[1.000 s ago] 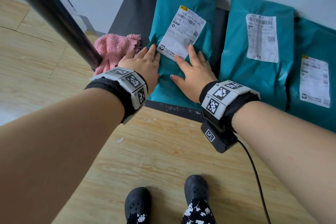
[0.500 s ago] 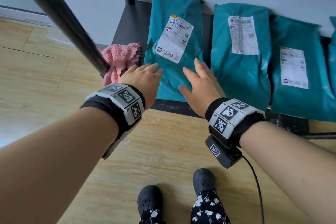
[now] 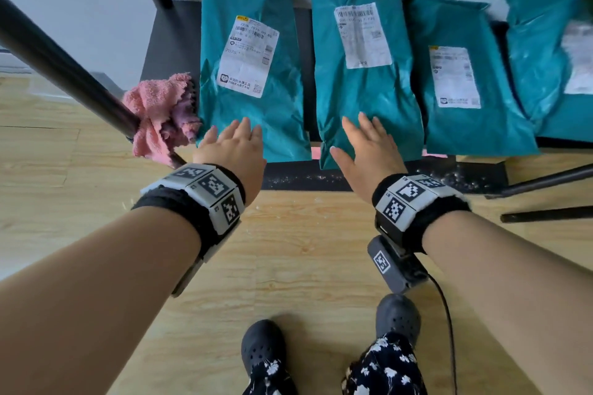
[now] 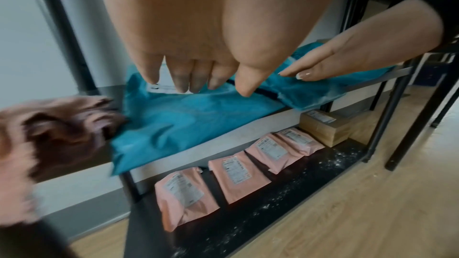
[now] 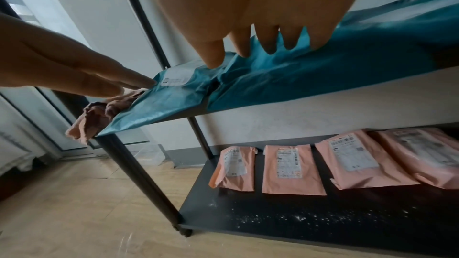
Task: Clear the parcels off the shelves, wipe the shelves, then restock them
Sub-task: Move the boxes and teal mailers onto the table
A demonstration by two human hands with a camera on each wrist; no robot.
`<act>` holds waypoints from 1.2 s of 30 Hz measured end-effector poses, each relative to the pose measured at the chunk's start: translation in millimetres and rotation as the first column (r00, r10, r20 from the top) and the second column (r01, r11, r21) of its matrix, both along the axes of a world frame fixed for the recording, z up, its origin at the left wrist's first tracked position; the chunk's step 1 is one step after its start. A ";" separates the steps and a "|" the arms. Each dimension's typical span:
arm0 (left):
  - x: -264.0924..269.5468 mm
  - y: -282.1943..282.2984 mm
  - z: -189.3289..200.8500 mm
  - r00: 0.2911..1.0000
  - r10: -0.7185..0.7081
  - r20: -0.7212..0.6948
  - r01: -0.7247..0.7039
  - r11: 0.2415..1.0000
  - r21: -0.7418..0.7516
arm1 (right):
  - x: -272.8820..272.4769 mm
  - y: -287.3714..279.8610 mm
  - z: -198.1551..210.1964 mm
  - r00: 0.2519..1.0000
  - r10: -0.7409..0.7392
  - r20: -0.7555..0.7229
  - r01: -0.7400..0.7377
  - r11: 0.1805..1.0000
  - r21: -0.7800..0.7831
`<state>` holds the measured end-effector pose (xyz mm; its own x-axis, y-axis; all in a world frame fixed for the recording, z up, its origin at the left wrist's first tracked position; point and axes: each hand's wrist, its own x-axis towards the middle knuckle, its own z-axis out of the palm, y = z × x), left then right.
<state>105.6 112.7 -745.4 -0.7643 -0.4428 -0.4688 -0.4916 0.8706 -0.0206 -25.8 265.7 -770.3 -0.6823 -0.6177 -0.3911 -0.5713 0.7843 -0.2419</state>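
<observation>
We are putting the teal parcels (image 3: 253, 74) back in a row on the shelf (image 3: 167, 42), with the pink cloth (image 3: 160, 112) beside them. Our left hand (image 3: 231, 144) and right hand (image 3: 362, 144) are hovering with fingers straight, holding nothing. Next we think we are straightening the second parcel (image 3: 362, 74).

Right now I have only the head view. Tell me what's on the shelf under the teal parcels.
Observer: Four pink parcels lie in a row on the bottom shelf.
Operator: Report anything else down there.
Observer: A cardboard box sits past the row's right end.
Operator: Check which way the pink ones face.
Observer: Their labels face up.
</observation>
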 end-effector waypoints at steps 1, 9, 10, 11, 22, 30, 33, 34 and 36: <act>-8.1 10.4 0.6 0.999 -0.027 -0.030 0.028 1.000 0.015 | -5.6 8.5 0.2 0.999 -0.023 -0.027 0.023 1.000 0.005; -78.7 85.2 -17.2 0.976 -0.180 -0.123 0.192 0.977 0.089 | -71.4 89.2 -15.2 0.986 -0.100 -0.130 0.118 0.983 0.139; -84.4 90.8 -19.8 0.981 -0.169 -0.092 0.177 0.981 0.083 | -77.6 96.5 -16.9 0.991 -0.064 -0.115 0.082 0.983 0.163; -89.3 95.9 -21.3 0.988 -0.146 -0.056 0.150 0.986 0.078 | -82.2 102.9 -18.1 0.995 -0.024 -0.096 0.041 0.983 0.178; -183.9 197.9 -3.7 0.976 -0.119 -0.180 0.138 0.986 0.098 | -168.9 197.3 10.2 0.963 -0.106 -0.249 0.114 0.993 0.017; -230.0 233.8 -26.7 0.982 -0.183 0.055 0.178 0.980 0.088 | -231.9 250.0 -8.9 0.995 -0.032 -0.098 0.053 0.974 0.222; -228.3 235.0 -24.9 0.984 -0.175 0.036 0.172 0.982 0.071 | -233.1 255.0 -12.1 0.997 -0.056 -0.058 0.067 0.976 0.206; -227.2 234.9 -23.6 0.986 -0.163 0.016 0.161 0.984 0.082 | -231.2 254.8 -10.8 0.996 -0.065 -0.061 0.076 0.979 0.190; -224.3 233.9 -19.2 0.992 -0.128 -0.022 0.129 0.986 0.106 | -224.9 251.7 -6.8 0.992 -0.078 -0.095 0.090 0.987 0.134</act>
